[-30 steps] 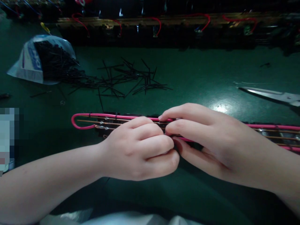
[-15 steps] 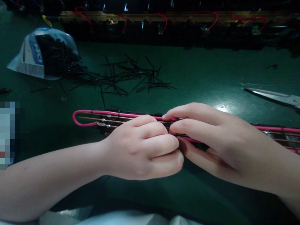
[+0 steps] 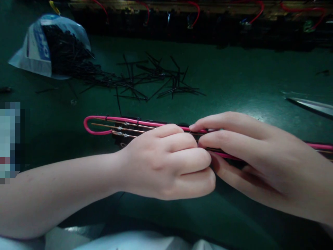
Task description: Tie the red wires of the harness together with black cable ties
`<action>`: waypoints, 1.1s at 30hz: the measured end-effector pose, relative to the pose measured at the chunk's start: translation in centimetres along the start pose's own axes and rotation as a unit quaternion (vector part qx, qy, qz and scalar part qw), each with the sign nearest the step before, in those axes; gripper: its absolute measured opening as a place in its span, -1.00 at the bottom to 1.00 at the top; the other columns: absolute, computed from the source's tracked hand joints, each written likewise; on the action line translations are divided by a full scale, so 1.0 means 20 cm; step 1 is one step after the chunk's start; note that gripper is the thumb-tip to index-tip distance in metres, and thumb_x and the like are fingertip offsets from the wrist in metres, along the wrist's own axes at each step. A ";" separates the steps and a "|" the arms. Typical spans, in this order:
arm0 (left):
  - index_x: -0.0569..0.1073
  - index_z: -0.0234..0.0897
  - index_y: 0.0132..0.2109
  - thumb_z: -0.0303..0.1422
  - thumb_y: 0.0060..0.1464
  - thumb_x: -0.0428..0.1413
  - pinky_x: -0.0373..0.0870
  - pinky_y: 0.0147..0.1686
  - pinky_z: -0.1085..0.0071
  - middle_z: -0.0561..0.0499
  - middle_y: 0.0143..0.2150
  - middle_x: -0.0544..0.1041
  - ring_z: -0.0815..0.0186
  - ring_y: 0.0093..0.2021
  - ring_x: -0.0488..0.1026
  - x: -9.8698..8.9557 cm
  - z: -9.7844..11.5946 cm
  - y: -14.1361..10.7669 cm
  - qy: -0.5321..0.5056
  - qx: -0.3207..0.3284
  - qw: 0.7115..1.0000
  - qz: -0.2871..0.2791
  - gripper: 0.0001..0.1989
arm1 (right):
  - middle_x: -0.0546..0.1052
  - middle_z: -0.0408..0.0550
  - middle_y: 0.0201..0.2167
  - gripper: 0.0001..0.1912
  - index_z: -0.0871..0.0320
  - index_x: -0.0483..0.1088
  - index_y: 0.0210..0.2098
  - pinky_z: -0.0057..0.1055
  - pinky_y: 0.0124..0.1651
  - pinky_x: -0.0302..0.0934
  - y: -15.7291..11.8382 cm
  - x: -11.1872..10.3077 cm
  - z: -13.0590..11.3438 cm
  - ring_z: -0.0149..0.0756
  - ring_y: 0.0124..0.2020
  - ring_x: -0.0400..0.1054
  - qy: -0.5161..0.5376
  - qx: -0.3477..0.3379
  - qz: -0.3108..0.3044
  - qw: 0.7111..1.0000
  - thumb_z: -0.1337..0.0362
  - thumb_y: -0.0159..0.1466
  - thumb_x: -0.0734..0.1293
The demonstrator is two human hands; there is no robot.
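Note:
A long dark strip [image 3: 118, 139] carries bare copper-coloured wires and a pink wire [image 3: 97, 132] that loops round its left end. Small black ties [image 3: 137, 121] hold the pink wire at points along the strip. My left hand [image 3: 169, 163] is closed over the strip's front side, fingers curled in; what they pinch is hidden. My right hand [image 3: 249, 152] grips the strip just to the right, with fingertips on the pink wire along the far edge and the thumb at the near edge. The knuckles of my left hand meet the fingertips of my right.
Black cable ties [image 3: 158, 74] lie scattered beyond the strip, spilling from a clear plastic bag [image 3: 39, 47] at the far left. A scissor blade [image 3: 312, 106] points in from the right. Dark assemblies with red wires [image 3: 199, 15] line the green table's [image 3: 234, 76] back.
The camera view has shifted, so the bag, ties and strip appear slightly higher and further right. Both hands keep nearly the same hold on the strip.

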State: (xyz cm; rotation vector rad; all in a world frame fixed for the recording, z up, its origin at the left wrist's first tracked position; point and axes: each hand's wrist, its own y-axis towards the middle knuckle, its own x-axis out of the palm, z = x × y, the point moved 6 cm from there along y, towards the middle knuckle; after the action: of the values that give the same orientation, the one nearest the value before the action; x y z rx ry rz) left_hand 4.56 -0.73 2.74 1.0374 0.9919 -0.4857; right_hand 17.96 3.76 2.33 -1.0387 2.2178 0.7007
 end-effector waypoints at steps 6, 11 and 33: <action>0.56 -0.13 -0.26 -0.47 0.35 0.11 0.36 -0.28 0.34 0.13 -0.31 0.57 0.34 -0.30 0.44 0.00 0.00 0.00 0.002 -0.002 1.000 0.003 -0.79 | 0.54 -0.01 0.03 -0.81 0.00 0.39 -0.10 -0.27 -0.04 0.46 0.00 0.01 -0.01 -0.15 0.03 0.50 -0.013 -0.014 -0.024 1.000 0.41 0.39 0.26; 0.57 -0.15 -0.26 -0.46 0.35 0.11 0.36 -0.29 0.34 0.11 -0.32 0.57 0.32 -0.31 0.43 0.00 0.00 0.00 -0.004 0.002 1.000 0.008 -0.79 | 0.55 -0.01 0.04 -0.80 -0.03 0.39 -0.09 -0.26 -0.04 0.47 0.00 0.00 -0.01 -0.13 0.04 0.50 -0.013 -0.013 -0.016 1.000 0.41 0.39 0.25; 0.54 -0.17 -0.24 -0.45 0.32 0.16 0.37 -0.27 0.34 0.11 -0.32 0.55 0.34 -0.30 0.43 0.01 0.00 -0.01 -0.006 -0.002 1.000 0.017 -0.87 | 0.61 0.07 -0.05 -0.82 0.07 0.46 -0.17 -0.31 -0.11 0.49 0.03 -0.02 -0.03 -0.18 -0.05 0.54 -0.034 -0.028 0.000 0.999 0.42 0.40 0.24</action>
State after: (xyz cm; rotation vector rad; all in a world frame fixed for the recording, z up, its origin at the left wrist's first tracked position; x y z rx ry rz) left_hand 4.60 -0.85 2.59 1.0455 0.9634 -0.4623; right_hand 17.56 3.91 3.04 -1.0265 2.1521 0.7898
